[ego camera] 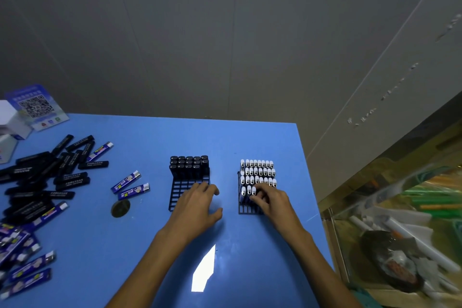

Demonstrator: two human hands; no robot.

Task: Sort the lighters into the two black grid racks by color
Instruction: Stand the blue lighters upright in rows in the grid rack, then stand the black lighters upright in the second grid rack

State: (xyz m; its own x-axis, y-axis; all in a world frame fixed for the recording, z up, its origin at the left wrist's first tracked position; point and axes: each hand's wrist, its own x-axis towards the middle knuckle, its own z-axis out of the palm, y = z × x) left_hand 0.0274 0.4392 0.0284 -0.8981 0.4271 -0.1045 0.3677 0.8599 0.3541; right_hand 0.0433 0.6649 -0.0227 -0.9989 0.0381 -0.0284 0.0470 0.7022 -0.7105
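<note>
Head view, nearest first: both forearms reach out over the blue table (140,245). The left hand (197,201) lies with fingers spread and relaxed on the near, vacant cells of the left rack (178,194), holding nothing. The right hand (271,199) has its fingers curled down among the lighters at the near end of the right rack (246,209); whether it actually pinches one there I cannot tell (the fingertips hide the spot).

Farther out, the left rack carries black lighters (188,166) only in its far rows, so I judge it less than half filled. The right rack stands much fuller, with white-capped blue lighters (258,172) upright across most rows and only a few near cells bare.

Plenty is left to sort, by my reckoning: a loose pile of black lighters (47,177) sprawls at the table's left, a heap of blue lighters (22,257) lies at the near left edge, and two stray blue ones (130,186) rest just left of the left rack. Beyond the pile stands a QR-code card (36,107).
</note>
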